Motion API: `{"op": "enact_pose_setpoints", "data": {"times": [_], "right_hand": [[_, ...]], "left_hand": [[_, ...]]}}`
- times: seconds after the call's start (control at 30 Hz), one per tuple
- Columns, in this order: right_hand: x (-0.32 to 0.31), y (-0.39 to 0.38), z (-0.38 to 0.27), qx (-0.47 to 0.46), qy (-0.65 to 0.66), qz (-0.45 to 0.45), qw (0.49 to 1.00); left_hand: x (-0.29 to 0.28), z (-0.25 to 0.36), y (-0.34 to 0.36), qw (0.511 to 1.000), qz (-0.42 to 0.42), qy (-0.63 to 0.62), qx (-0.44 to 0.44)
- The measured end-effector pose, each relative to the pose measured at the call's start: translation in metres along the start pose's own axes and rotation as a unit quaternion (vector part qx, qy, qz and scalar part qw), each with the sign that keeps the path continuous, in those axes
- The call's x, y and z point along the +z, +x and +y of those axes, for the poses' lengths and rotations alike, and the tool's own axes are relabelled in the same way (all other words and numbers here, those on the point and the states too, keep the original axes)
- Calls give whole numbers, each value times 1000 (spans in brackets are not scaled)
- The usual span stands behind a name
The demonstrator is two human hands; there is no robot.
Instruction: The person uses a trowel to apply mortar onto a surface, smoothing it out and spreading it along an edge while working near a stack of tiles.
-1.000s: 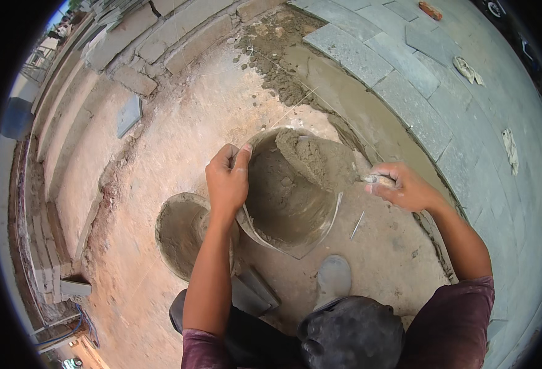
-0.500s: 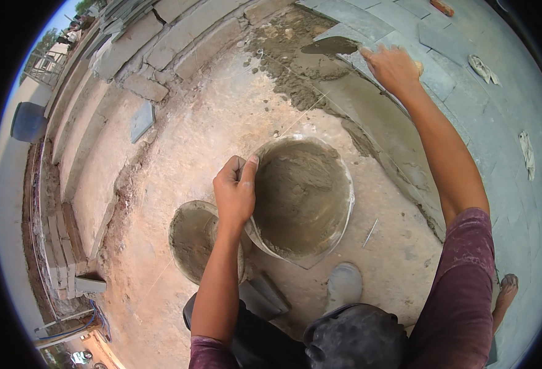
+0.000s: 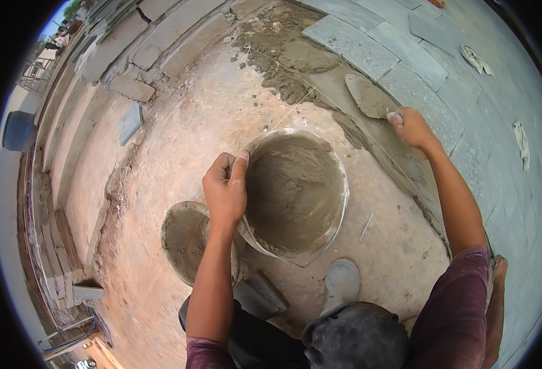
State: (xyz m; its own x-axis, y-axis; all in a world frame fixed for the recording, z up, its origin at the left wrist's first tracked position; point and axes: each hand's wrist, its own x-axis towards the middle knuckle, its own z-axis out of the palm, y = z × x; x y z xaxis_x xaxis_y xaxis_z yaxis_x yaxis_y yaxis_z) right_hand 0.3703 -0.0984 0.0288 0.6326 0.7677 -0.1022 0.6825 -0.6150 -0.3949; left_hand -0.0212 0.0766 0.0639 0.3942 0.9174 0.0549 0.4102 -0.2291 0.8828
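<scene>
My left hand (image 3: 225,178) grips the rim of a large mortar bucket (image 3: 291,190), its thumb over the edge; wet grey mortar coats the inside. Up and to the right, my right hand (image 3: 411,128) is closed on the handle of a trowel, whose mortar-smeared blade (image 3: 369,98) lies over a band of wet mortar (image 3: 378,147). Thin strings (image 3: 351,120) cross beside it. A smaller bucket (image 3: 182,240) holding some mortar stands left of the large one, partly behind my left forearm.
Grey stone pavers (image 3: 400,86) border the mortar band. Broken concrete steps (image 3: 68,154) line the left, with a loose tile (image 3: 131,123) and a blue drum (image 3: 17,130). Pale cloths (image 3: 522,144) lie at right. Another person's bare limb (image 3: 497,277) shows at lower right.
The loaded trowel left the bucket for the far mortar band, where more mortar now lies heaped; since then my right hand has drawn back toward me. My left hand still holds the rim.
</scene>
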Motion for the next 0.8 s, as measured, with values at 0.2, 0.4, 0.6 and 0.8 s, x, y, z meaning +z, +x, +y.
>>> {"op": "enact_pose_setpoints", "data": {"times": [0.2, 0.4, 0.6, 0.8], "right_hand": [[20, 36, -28, 25, -13, 10, 1000], [43, 67, -44, 22, -14, 55, 998], [20, 28, -30, 12, -25, 13, 1000], [24, 31, -11, 28, -45, 4, 999]], "left_hand": [[3, 6, -3, 1000, 6, 2, 11], [1, 4, -2, 1000, 8, 11, 13], [-4, -1, -3, 1000, 20, 21, -6], [-1, 1, 0, 999, -2, 8, -32]]}}
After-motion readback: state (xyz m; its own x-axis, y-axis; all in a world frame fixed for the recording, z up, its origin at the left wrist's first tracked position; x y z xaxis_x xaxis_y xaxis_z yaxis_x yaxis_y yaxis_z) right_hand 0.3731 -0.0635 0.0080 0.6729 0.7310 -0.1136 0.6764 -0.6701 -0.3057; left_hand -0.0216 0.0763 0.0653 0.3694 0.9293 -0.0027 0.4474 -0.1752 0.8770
